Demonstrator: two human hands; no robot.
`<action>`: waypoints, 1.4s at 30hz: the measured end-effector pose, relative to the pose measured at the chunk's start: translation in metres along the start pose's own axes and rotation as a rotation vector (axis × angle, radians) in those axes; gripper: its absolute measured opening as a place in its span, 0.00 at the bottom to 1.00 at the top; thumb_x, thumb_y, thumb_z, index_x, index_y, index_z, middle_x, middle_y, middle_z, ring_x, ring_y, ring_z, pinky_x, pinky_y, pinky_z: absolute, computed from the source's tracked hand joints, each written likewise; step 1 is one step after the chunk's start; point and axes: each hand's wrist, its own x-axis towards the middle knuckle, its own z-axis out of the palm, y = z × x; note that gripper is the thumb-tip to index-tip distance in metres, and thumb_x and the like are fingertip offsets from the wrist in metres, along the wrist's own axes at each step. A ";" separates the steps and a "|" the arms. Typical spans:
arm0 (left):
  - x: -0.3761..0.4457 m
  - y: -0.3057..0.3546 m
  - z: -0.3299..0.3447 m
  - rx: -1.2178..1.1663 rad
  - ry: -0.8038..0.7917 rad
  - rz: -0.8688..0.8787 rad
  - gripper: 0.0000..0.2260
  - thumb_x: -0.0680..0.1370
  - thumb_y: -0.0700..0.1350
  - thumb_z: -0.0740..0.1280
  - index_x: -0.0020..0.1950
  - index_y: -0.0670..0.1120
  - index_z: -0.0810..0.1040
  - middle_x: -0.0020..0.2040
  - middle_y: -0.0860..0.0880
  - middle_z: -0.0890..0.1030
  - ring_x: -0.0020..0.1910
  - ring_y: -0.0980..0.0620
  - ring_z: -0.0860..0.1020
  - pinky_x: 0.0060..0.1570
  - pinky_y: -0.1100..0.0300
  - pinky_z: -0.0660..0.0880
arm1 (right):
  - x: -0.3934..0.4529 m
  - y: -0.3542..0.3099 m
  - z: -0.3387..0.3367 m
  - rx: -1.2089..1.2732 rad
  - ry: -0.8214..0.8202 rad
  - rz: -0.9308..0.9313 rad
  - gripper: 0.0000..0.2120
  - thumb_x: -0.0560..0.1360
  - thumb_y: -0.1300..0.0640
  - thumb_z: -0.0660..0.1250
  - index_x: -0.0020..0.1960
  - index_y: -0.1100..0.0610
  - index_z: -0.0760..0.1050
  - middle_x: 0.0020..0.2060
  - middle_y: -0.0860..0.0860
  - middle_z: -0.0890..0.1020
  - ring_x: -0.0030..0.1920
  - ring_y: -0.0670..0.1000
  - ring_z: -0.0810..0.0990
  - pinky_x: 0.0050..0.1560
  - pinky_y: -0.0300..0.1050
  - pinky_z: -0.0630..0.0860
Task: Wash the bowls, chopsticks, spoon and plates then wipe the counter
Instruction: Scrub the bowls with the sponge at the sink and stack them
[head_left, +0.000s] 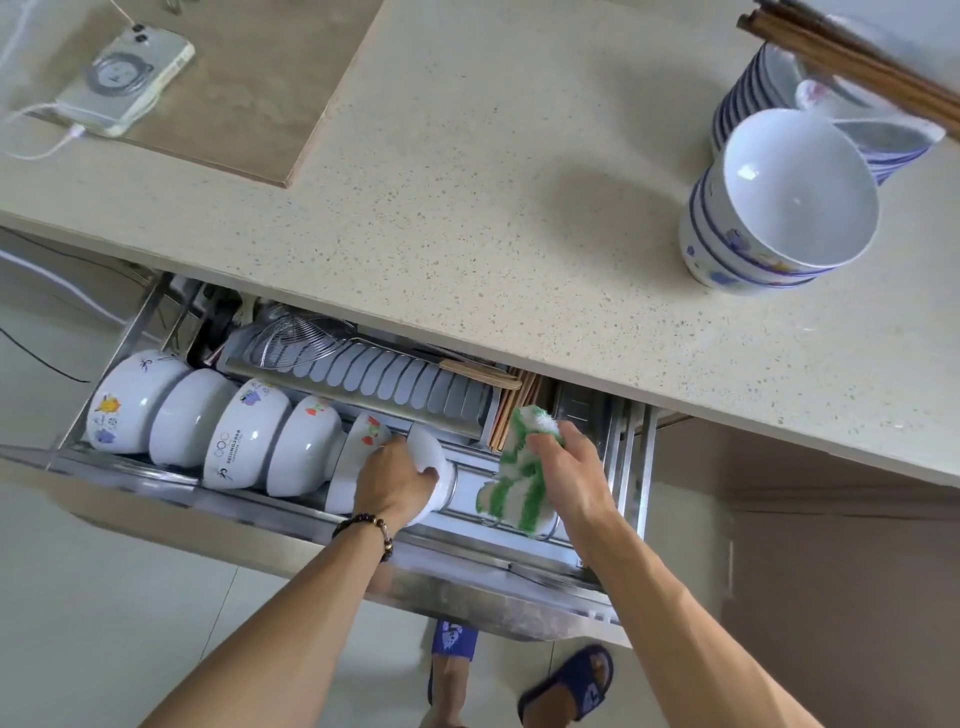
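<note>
The left hand (395, 480) curls round a white bowl (434, 470) at the end of a row of bowls (218, 426) standing on edge in the open drawer (467, 587), rim against base so each props the next and any water can run off. The right hand (563, 467) grips a green-and-white cloth (519, 467) just beside that bowl, over the bare stretch of rack, probably kept in hand for drying each piece or for the counter (467, 208) afterwards (I cannot tell which). More chopsticks (511, 402) lie at the back of the drawer. Up on the counter, well apart from the hands, wait a stack of bowls (774, 218), a stack of plates (748, 98) and the chopsticks (857, 62) laid across them, with what looks like a spoon (815, 93), all close enough to reach.
</note>
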 end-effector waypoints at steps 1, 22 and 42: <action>-0.006 0.002 -0.003 0.050 0.021 0.052 0.21 0.79 0.47 0.70 0.69 0.40 0.72 0.65 0.41 0.78 0.62 0.40 0.77 0.55 0.52 0.74 | -0.001 -0.003 -0.002 0.001 0.026 -0.016 0.04 0.82 0.59 0.60 0.50 0.54 0.71 0.51 0.62 0.80 0.48 0.56 0.79 0.52 0.55 0.77; -0.077 0.273 -0.045 -0.044 0.261 0.774 0.29 0.82 0.55 0.63 0.79 0.46 0.60 0.72 0.46 0.67 0.58 0.49 0.80 0.53 0.54 0.79 | -0.006 -0.101 -0.225 0.028 0.614 -0.245 0.08 0.77 0.48 0.67 0.51 0.49 0.82 0.44 0.48 0.83 0.48 0.53 0.80 0.50 0.48 0.75; -0.048 0.366 -0.045 -0.216 0.293 0.399 0.21 0.71 0.38 0.70 0.64 0.45 0.76 0.54 0.49 0.72 0.55 0.43 0.76 0.56 0.51 0.77 | 0.079 -0.162 -0.282 -0.603 0.338 -0.314 0.16 0.74 0.54 0.63 0.58 0.60 0.77 0.51 0.58 0.81 0.51 0.59 0.79 0.53 0.53 0.80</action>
